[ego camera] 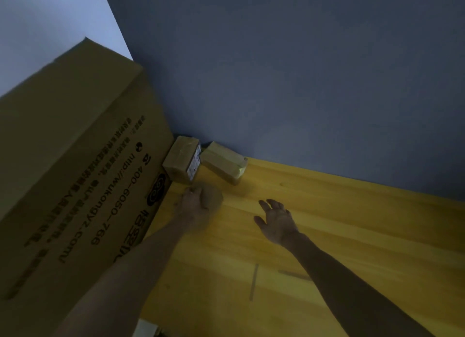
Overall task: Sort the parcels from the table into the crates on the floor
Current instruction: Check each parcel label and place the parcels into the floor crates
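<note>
Left hand (195, 207) gripped a small brown parcel (214, 197) just beside the carton (75, 173) | right hand (276, 221) spread, holding nothing | labelled parcel (182, 159) and taped parcel (224, 161) sat in far-left corner | yellow tabletop (352, 236) stretched right.

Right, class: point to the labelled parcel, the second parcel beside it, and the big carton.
Labelled parcel (180, 155), head view, on its taped top face.
Second parcel (221, 158), head view, on its top face.
Carton (75, 148), head view, on its printed side.

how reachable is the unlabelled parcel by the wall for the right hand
Probably yes: the right hand is open, with only bare table between it and the unlabelled parcel; the left hand, gripping a brown item, is aside.
</note>
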